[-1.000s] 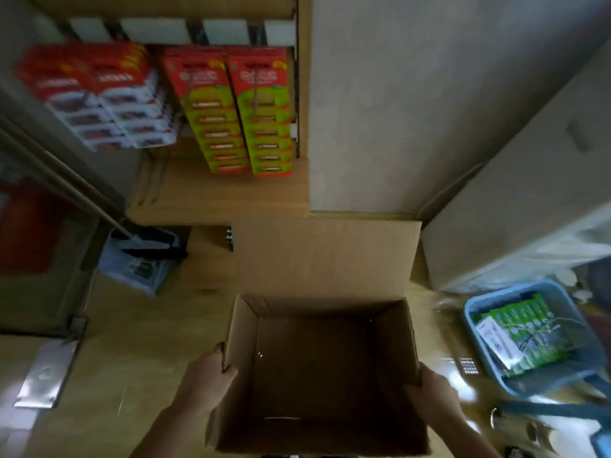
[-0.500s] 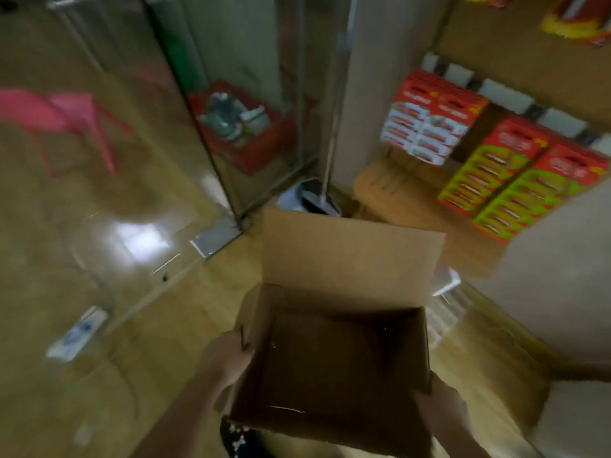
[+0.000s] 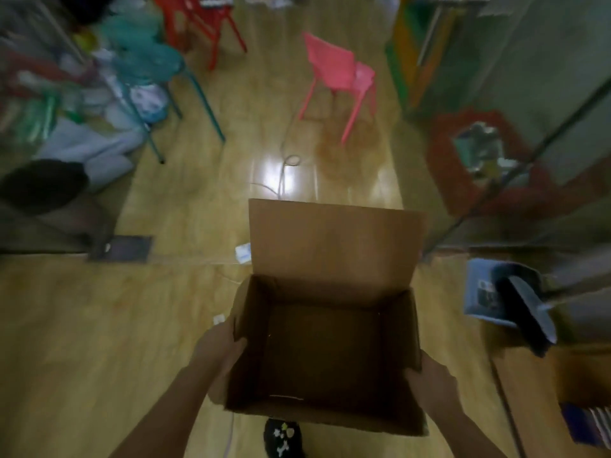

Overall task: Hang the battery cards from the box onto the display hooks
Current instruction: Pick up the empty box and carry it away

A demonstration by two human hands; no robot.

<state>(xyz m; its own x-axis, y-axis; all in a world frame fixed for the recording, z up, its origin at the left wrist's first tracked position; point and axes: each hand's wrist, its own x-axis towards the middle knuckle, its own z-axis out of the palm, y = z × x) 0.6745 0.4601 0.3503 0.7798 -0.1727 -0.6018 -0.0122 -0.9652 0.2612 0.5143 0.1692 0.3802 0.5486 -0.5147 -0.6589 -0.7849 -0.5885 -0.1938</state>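
The left hand (image 3: 218,350) clasps the left wall of the cardboard box (image 3: 251,358), thumb hooked over the rim and the fingers hidden on the outside. The right hand (image 3: 429,381) grips the near right corner, its fingers curled round the edge. Between them the box is held upright and open above the wooden floor (image 3: 82,325), off the ground. Its inside shows as bare dark cardboard, and its far flap (image 3: 334,239) stands up away from the person.

Just below the box's near edge sits a dark shoe with pale patches (image 3: 282,438). To the right, near a glass panel, a blue dustpan (image 3: 479,292) lies on the floor with a black brush (image 3: 525,312) across it. A small white scrap (image 3: 243,252) lies just left of the flap. Further out a thin cable (image 3: 287,163) loops across the shiny boards. Beyond it stands a pink chair (image 3: 337,66), with a red chair (image 3: 198,18) at the far edge. A red basket (image 3: 463,160) shows blurred through the glass on the right.
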